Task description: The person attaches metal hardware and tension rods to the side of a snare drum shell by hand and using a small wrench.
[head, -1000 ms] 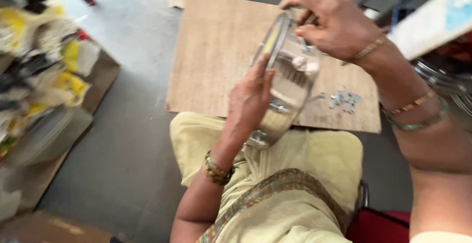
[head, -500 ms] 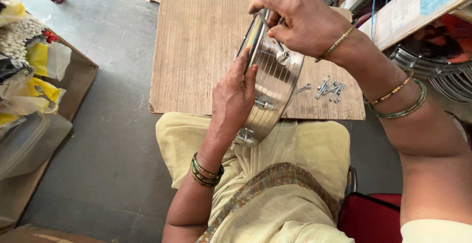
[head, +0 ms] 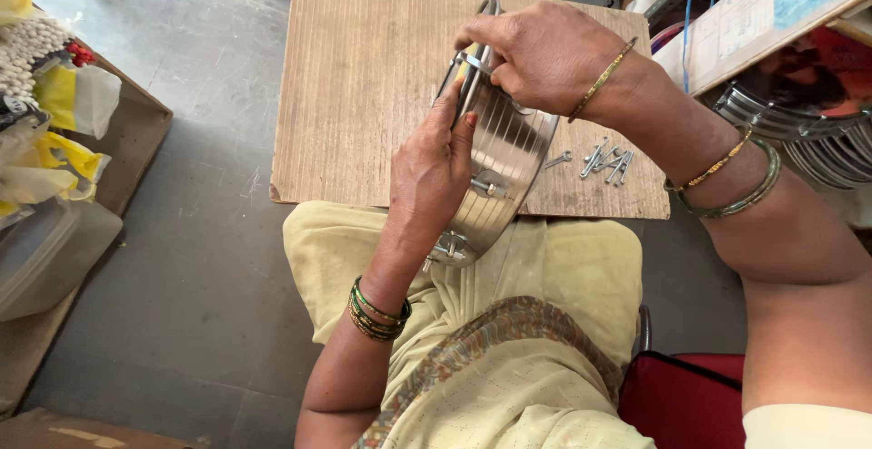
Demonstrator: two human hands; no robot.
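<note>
A round shiny steel shell (head: 509, 154) with ribbed sides and small metal lugs stands on edge over my lap. My left hand (head: 434, 169) presses flat against its near side and steadies it. My right hand (head: 536, 54) grips the top of the rim, fingers curled over a small metal fitting there. Behind the shell lies a wooden board (head: 372, 77) on the floor. On the board, right of the shell, sits a small heap of loose metal bolts (head: 607, 160).
A cardboard tray with plastic bags and yellow and white items (head: 54, 122) stands at the left. Stacked steel rings (head: 799, 131) sit at the right under a shelf edge. A red seat (head: 681, 404) is below right. Grey stone floor surrounds the board.
The view has shifted so the shell and hands sit lower and more central. My right hand stays on the top rim and my left hand has slid slightly along the shell's side.
</note>
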